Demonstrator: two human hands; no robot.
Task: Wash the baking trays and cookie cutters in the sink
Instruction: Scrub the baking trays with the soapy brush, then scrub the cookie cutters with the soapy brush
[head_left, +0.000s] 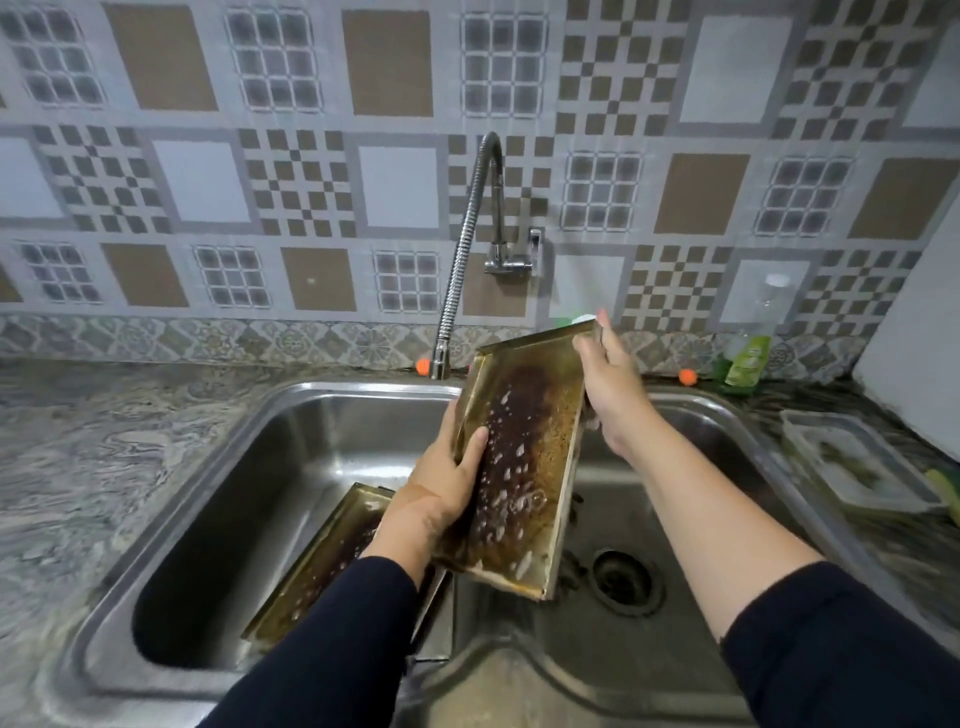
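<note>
both hands (441, 493) (610, 384) hold one baking tray (519, 462) lengthwise, tilted (far end raised).

1. Tray (524, 467) tilted over sink (332, 395), between left hand (441, 493) and right hand (608, 384).
2. Second tray (322, 561) in left basin, near-left of first.
3. Faucet (467, 249) behind.
4. Drain (626, 574) in right basin.
5. Bottle (743, 358) and container (852, 457) far right.

There are two baking trays: one held tray (524, 457) and one tray lying in the sink (322, 561). Two hands: left hand (441, 493), right hand (610, 384). One faucet (470, 244). One green bottle (745, 358). Two orange dots (423, 366) (687, 376), maybe small balls. One clear box (852, 457).
</note>
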